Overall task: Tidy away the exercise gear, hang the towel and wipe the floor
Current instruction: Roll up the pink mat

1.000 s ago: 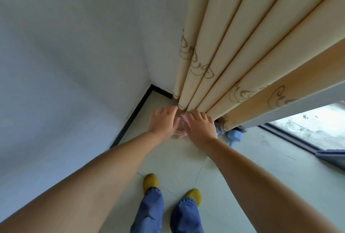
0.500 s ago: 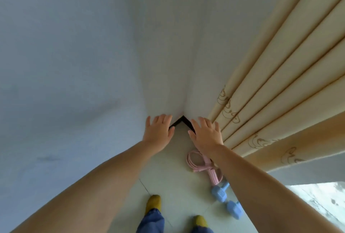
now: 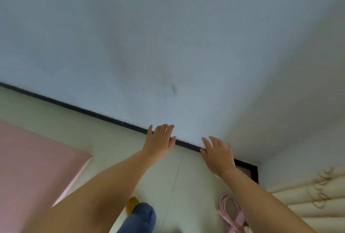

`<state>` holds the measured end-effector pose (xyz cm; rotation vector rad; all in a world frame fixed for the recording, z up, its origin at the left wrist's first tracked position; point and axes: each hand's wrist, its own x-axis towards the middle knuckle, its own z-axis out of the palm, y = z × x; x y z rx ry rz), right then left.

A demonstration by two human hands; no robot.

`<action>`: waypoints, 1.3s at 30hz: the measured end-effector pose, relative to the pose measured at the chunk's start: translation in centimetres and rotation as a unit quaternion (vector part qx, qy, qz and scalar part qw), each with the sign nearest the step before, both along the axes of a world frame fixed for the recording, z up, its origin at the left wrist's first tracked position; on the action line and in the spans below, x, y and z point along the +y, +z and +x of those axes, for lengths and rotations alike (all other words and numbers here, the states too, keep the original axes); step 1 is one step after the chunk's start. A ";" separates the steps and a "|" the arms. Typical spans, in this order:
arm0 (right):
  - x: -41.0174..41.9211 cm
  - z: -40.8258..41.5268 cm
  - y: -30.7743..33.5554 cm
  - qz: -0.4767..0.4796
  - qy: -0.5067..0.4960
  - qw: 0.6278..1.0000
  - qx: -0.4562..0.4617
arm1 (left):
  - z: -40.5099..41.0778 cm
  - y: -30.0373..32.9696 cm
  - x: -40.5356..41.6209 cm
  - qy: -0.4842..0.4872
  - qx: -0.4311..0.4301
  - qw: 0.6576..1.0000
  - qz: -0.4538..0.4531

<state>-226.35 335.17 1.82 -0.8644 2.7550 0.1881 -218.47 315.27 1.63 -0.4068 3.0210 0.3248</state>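
Both hands, the left hand point(image 3: 158, 140) and right hand point(image 3: 217, 155), are extended with fingers straight and grasping nothing, while the coiled pink skipping rope point(image 3: 231, 212) lies on the floor point(image 3: 186, 186) at five o'clock and the pink mat point(image 3: 31, 167) at eight o'clock.

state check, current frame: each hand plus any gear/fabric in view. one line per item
left hand: open, fingers straight, nothing held
right hand: open, fingers spread, nothing held
pink coiled skipping rope: lying on the floor by the corner, partly behind the right forearm, untouched
pink flat exercise mat: unrolled, flat on the floor
cream pleated curtain with brown swirl print: drawn together in folds
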 end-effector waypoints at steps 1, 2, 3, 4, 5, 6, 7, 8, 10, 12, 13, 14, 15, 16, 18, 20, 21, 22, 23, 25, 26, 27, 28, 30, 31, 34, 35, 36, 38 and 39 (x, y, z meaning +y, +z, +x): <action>-1.9 1.2 0.4 -0.007 0.031 1.000 0.001 | 2.4 0.2 -1.2 0.032 0.001 0.999 -0.006; -3.9 2.5 0.3 -0.016 0.075 0.997 0.004 | 4.9 0.4 -2.5 0.067 0.001 0.998 -0.011; -5.8 3.8 0.3 -0.013 0.118 0.993 -0.019 | 7.5 0.5 -3.8 0.102 0.002 0.995 -0.013; -7.8 5.1 0.5 -0.017 0.150 0.988 -0.030 | 10.1 0.6 -5.1 0.137 0.001 0.991 -0.014; -9.9 6.6 0.8 -0.028 0.179 0.983 -0.031 | 12.7 0.7 -6.5 0.170 -0.002 0.985 -0.010; -12.0 8.2 1.0 -0.037 0.208 0.977 -0.030 | 15.3 0.8 -7.8 0.202 -0.006 0.979 -0.004; -14.0 10.0 1.1 -0.046 0.235 0.970 -0.033 | 17.9 0.8 -9.0 0.232 -0.008 0.973 0.000; -15.8 12.0 1.2 -0.051 0.263 0.963 -0.035 | 20.5 0.8 -10.1 0.260 -0.009 0.966 0.001; -19.1 16.1 1.2 -0.040 0.315 0.948 -0.036 | 26.0 0.9 -11.7 0.309 -0.010 0.951 0.002; -22.1 20.5 1.1 -0.033 0.352 0.935 -0.037 | 31.9 0.8 -12.7 0.343 -0.018 0.939 0.002; -23.5 22.9 0.9 -0.029 0.362 0.931 -0.037 | 34.9 0.7 -12.9 0.352 -0.016 0.936 0.000; -24.8 25.4 0.8 -0.029 0.371 0.928 -0.038 | 38.0 0.6 -13.3 0.360 -0.020 0.933 0.001; -26.0 28.0 0.5 -0.030 0.378 0.924 -0.044 | 41.3 0.5 -13.7 0.369 -0.029 0.929 0.006; -27.1 30.8 0.3 -0.030 0.384 0.921 -0.052 | 44.6 0.3 -14.1 0.380 -0.039 0.924 0.011; -29.5 36.4 -0.2 -0.032 0.411 0.909 -0.061 | 50.9 -0.2 -15.4 0.410 -0.062 0.910 0.010; -31.7 41.4 -0.3 -0.032 0.447 0.891 -0.069 | 56.3 -0.3 -16.6 0.435 -0.073 0.897 0.009; -32.7 43.6 -0.3 -0.032 0.459 0.885 -0.072 | 58.4 -0.1 -17.2 0.449 -0.074 0.891 0.008; -33.4 45.4 -0.3 -0.035 0.468 0.880 -0.073 | 60.2 0.0 -17.8 0.458 -0.076 0.886 0.006; -34.2 46.9 -0.4 -0.033 0.475 0.876 -0.074 | 61.5 0.1 -18.4 0.461 -0.080 0.884 0.004; -35.6 48.7 -0.5 -0.020 0.486 0.871 -0.070 | 63.0 -0.1 -19.7 0.456 -0.079 0.886 0.004; -36.4 49.1 -0.8 -0.012 0.490 0.869 -0.067 | 63.3 -0.3 -20.4 0.452 -0.076 0.889 0.009; -37.2 49.2 -1.0 -0.004 0.491 0.869 -0.064 | 63.4 -0.6 -21.1 0.448 -0.071 0.891 0.017; -38.0 49.1 -1.3 0.004 0.491 0.869 -0.063 | 63.3 -1.1 -21.7 0.445 -0.067 0.892 0.027; -39.8 48.5 -2.1 0.018 0.488 0.870 -0.063 | 62.5 -2.3 -23.0 0.436 -0.074 0.896 0.047; -40.8 48.1 -2.6 0.027 0.483 0.873 -0.066 | 61.9 -3.0 -23.7 0.425 -0.085 0.900 0.052; -44.8 46.9 -4.5 0.048 0.455 0.885 -0.090 | 60.4 -5.4 -26.8 0.379 -0.129 0.915 0.044; -46.6 46.5 -5.2 0.051 0.451 0.886 -0.097 | 59.9 -6.2 -28.3 0.365 -0.141 0.919 0.041; -48.4 46.2 -6.0 0.050 0.452 0.885 -0.100 | 59.4 -7.0 -30.0 0.356 -0.149 0.922 0.037; -52.4 45.4 -7.5 0.052 0.462 0.879 -0.109 | 58.5 -8.7 -33.6 0.362 -0.160 0.917 0.050; -54.4 44.9 -8.4 0.057 0.466 0.875 -0.117 | 58.0 -9.5 -35.5 0.371 -0.165 0.912 0.062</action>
